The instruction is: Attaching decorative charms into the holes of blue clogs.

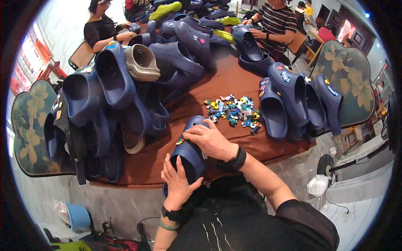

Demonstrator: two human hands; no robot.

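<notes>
One clog in hand, charms partly in place, plenty loose

A dark blue clog [190, 152] is at the lower middle of the frame, toe pointing up the frame, at the near edge of the brown-covered surface [226, 71]. The left hand [179, 184] grasps it around the foot opening, fingers spread along its side. The right hand [211, 140] is bent over the upper, fingertips gathered beside a small multicoloured charm [180, 141] — whether they pinch another piece cannot be told, since the hand covers that spot.

This clog looks partway decorated: one charm shows on its upper, but much of the toe is hidden. A pile of loose charms [234, 109] lies just beyond, right of centre, so the supply is far from used up.

At the right of the frame, a group of blue clogs [274, 115] leans together, several with charms on their uppers; these seem to be further along. The blue clogs stacked at the left [115, 79] are mixed — some show charms, others show none from this side. Near them, a grey-brown clog [146, 75] shows no charm. More footwear [192, 37] crowds the top of the frame, so a good deal appears left.
</notes>
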